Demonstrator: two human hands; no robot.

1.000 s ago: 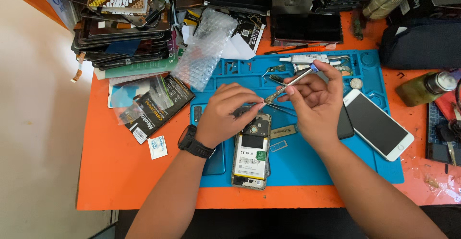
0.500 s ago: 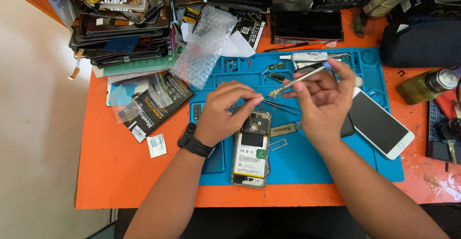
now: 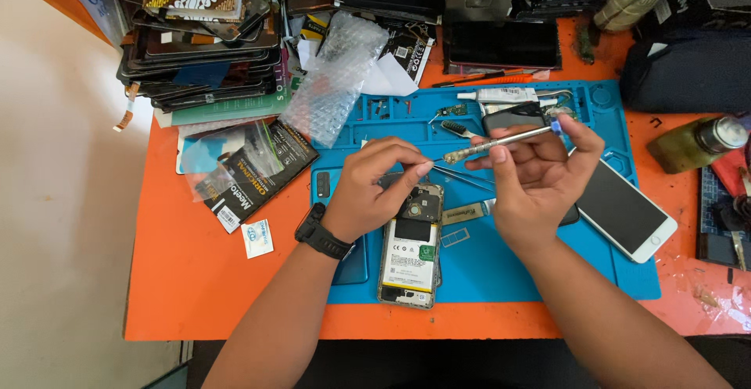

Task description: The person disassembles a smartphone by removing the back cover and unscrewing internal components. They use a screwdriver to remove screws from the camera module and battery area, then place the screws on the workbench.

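My right hand grips a slim silver screwdriver with a blue cap, held almost level above the blue work mat. My left hand, with a black watch on the wrist, pinches thumb and forefinger at the screwdriver's thin tip. Just below the left hand lies an opened phone with its back off and the battery and board exposed. Thin tweezers rest on the mat between the hands.
A white phone lies face up at the mat's right edge. Stacked phone screens and packages, a bubble-wrap bag, a green bottle and a dark pouch crowd the back of the orange table.
The screwdriver has tilted to a flatter angle, and my right hand has shifted slightly right. My left fingers stay pinched at its tip. The opened phone has not moved.
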